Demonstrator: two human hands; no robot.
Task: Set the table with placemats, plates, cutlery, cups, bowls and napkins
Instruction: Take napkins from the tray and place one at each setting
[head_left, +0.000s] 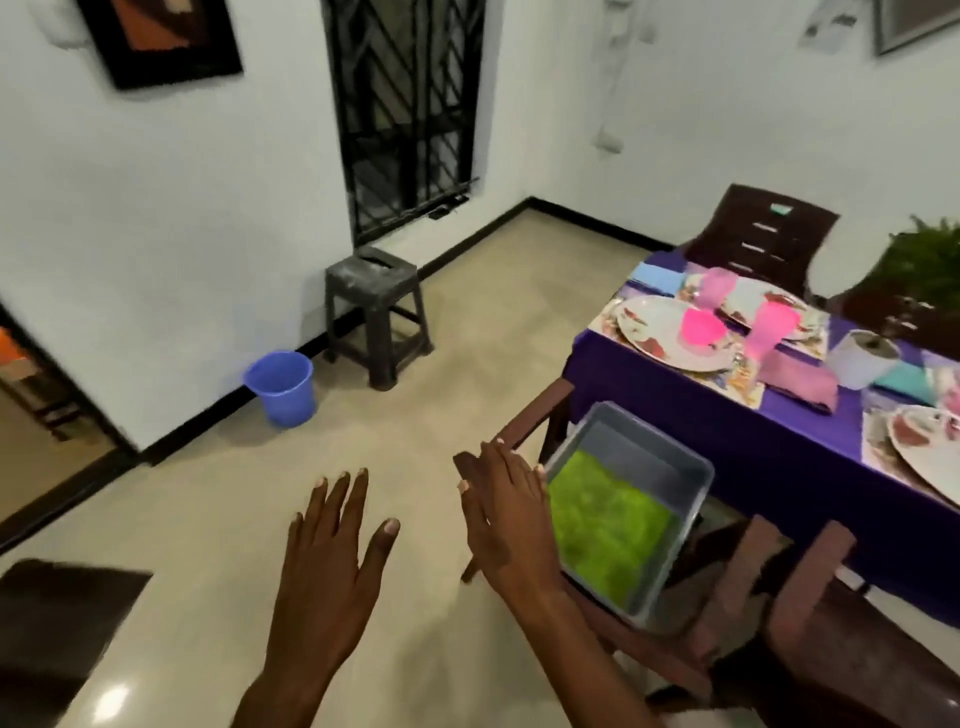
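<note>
While both hands are held out flat over the floor, neither one holds a thing; the left hand (332, 566) has its fingers (340, 499) straight and spread apart, and the right hand (506, 525) has its fingers straight and close together, just beside the near edge of a grey tub (691, 470); the tub sits on a brown wooden chair (524, 421) and has a bright green cloth (608, 525) lying in it; the chair stands right by the surface (727, 415), which wears a purple cover; on the surface a white plate (660, 327) rests on a flowery placemat (737, 382), with a pink bowl (704, 327) on the plate and a pink cup (769, 325) just beside it; a folded pink napkin (800, 382) lies next to that place; a second plate (753, 299) sits behind the first, with a pale pink cup (717, 286) near it and a light blue napkin (657, 275) at the far corner; a third plate (924, 447) shows at the right edge; a white pot (860, 358) and a green leafy plant (924, 270) stand further back; on the floor by the wall are a blue bucket (283, 387) and a dark stool (376, 317), well apart from the hands.
</note>
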